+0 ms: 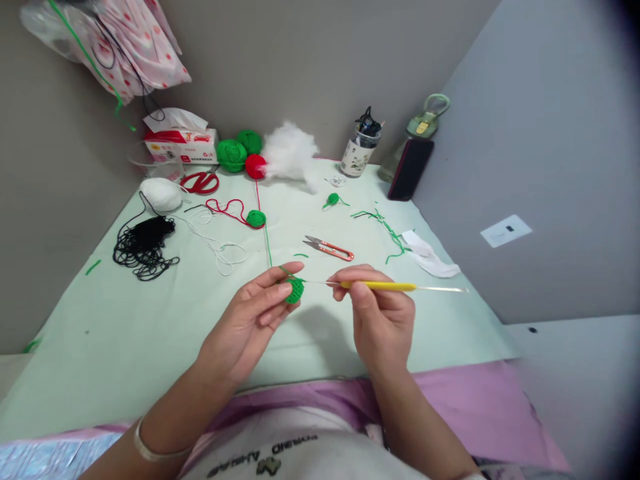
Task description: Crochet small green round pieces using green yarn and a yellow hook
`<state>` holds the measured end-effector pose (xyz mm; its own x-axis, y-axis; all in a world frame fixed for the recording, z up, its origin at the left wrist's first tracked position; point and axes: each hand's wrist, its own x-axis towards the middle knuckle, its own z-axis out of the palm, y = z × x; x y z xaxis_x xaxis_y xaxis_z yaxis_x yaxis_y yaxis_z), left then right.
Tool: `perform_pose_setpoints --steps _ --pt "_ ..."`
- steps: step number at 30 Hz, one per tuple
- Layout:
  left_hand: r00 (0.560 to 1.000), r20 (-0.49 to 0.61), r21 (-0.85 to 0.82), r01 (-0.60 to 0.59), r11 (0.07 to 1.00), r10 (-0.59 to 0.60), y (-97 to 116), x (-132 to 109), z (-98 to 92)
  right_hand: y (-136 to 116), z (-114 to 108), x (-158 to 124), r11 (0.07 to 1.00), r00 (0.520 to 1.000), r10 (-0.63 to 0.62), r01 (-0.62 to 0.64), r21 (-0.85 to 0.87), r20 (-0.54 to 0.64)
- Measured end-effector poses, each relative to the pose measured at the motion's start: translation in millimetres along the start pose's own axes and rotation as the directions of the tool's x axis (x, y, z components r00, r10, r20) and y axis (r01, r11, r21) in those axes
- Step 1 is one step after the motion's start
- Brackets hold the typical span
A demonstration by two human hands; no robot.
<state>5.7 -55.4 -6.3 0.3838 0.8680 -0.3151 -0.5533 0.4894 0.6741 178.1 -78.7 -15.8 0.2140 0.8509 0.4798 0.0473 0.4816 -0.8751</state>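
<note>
Between the thumb and fingers of my left hand is a small round green crochet piece. A strand of green yarn runs from that hand up to a small green yarn ball on the table. My right hand grips a crochet hook by its yellow handle, held almost level. The hook's thin metal shaft points left and its tip meets the edge of the green piece. Just beyond my hands lie orange-handled thread snips, blades apart.
Black yarn, a white yarn ball and red scissors lie left. Along the back are a tissue box, white stuffing, a pen jar, a bottle and a phone. Green yarn scraps lie right.
</note>
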Motion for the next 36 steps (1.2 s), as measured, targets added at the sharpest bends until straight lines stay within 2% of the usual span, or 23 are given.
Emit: perform_pose_setpoints --steps 2,4,7,11,15,19,21,23,25,27,29,30,31,33,35,36 --pt "0.998 0.010 0.094 -0.064 0.993 0.064 -1.8 -1.1 1.1 0.4 1.7 0.9 0.992 0.996 0.080 -0.084 0.096 0.051" --pt "0.994 0.035 0.198 -0.111 0.974 0.106 -4.7 -2.6 1.9 0.7 3.8 -0.2 0.988 0.989 0.109 -0.119 0.099 0.103" --pt "0.989 0.016 0.324 -0.145 0.935 0.147 -7.1 -4.2 0.3 1.9 4.6 -2.1 0.980 0.983 0.158 -0.168 0.104 0.094" --pt "0.985 0.007 0.340 -0.164 0.926 0.172 -5.5 -3.7 -2.4 3.4 1.9 0.1 0.941 0.963 0.249 -0.266 0.212 0.104" --pt "0.977 0.007 0.323 -0.204 0.924 0.213 -5.0 -3.4 -3.1 -1.0 1.9 1.9 0.950 0.967 0.227 -0.246 0.193 0.118" --pt "0.965 0.001 0.374 -0.245 0.895 0.264 -6.0 -5.0 -5.4 -9.4 1.7 -3.2 0.994 0.987 0.111 -0.112 0.004 0.115" --pt "0.956 -0.022 0.414 -0.258 0.873 0.293 -6.7 -6.2 -5.7 -12.0 0.4 -6.3 0.995 0.989 0.008 0.007 -0.104 0.145" --pt "0.944 -0.042 0.455 -0.273 0.848 0.326 -8.1 -7.4 -4.3 -12.1 -0.5 -8.6 0.969 0.971 -0.113 0.154 -0.192 0.211" --pt "0.931 -0.059 0.480 -0.291 0.828 0.361 -9.9 -8.3 -1.2 -9.7 -0.3 -10.1 0.899 0.926 -0.243 0.327 -0.292 0.290" --pt "0.927 -0.071 0.452 -0.299 0.841 0.368 -10.8 -8.6 2.7 -5.7 1.0 -11.4 0.769 0.864 -0.360 0.488 -0.414 0.351" --pt "0.957 -0.068 0.340 -0.244 0.908 0.283 -10.0 -7.9 5.7 -2.0 2.3 -12.6 0.654 0.820 -0.423 0.571 -0.496 0.385" --pt "0.977 -0.053 0.261 -0.186 0.947 0.206 -8.8 -7.2 6.3 -0.8 2.7 -13.1 0.644 0.820 -0.430 0.571 -0.508 0.377" --pt "0.992 -0.034 0.181 -0.117 0.977 0.125 -7.2 -6.4 6.4 -0.3 2.8 -13.2 0.678 0.837 -0.421 0.547 -0.492 0.350" --pt "1.000 -0.012 0.058 -0.009 0.998 0.010 -3.8 -4.8 4.6 -1.0 2.7 -12.1 0.824 0.909 -0.343 0.412 -0.389 0.236" --pt "1.000 -0.027 0.018 -0.009 1.000 0.010 -1.4 -3.8 2.0 -2.7 2.9 -8.9 0.951 0.973 -0.208 0.226 -0.213 0.104" --pt "0.999 -0.038 0.027 -0.032 0.999 0.033 -0.9 -3.6 1.1 -3.3 3.4 -6.8 0.980 0.987 -0.143 0.150 -0.127 0.068"
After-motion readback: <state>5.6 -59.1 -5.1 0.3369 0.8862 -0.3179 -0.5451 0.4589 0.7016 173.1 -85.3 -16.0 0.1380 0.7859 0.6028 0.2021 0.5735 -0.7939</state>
